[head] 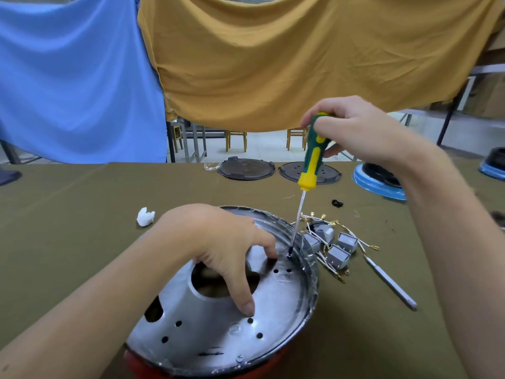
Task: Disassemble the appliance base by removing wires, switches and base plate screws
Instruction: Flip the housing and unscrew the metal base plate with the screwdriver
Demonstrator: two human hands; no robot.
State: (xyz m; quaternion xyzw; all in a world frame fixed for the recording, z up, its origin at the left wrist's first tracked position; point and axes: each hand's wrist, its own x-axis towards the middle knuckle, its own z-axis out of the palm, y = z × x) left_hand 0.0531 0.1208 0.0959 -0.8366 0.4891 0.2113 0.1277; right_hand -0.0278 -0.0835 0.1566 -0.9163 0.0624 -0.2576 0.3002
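Head view: the silver base plate (276, 299) of the appliance base sits on the olive tabletop (82, 214), near its front edge; the left hand (218, 242) rests on it, fingers spread and uncurled; the right hand (358, 129) grips a green-yellow screwdriver (310, 162), tip at a screw (289, 255) by the rim; detached switches (337, 248) with wires (363, 248) lie just right of it.

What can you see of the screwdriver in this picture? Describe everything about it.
The screwdriver has a green and yellow handle, plastic by its look, and a thin bright metal shaft. It stands nearly upright, tilted slightly. The right hand grips the handle's top; the tip rests at the far right of the silver base plate, near its rim.
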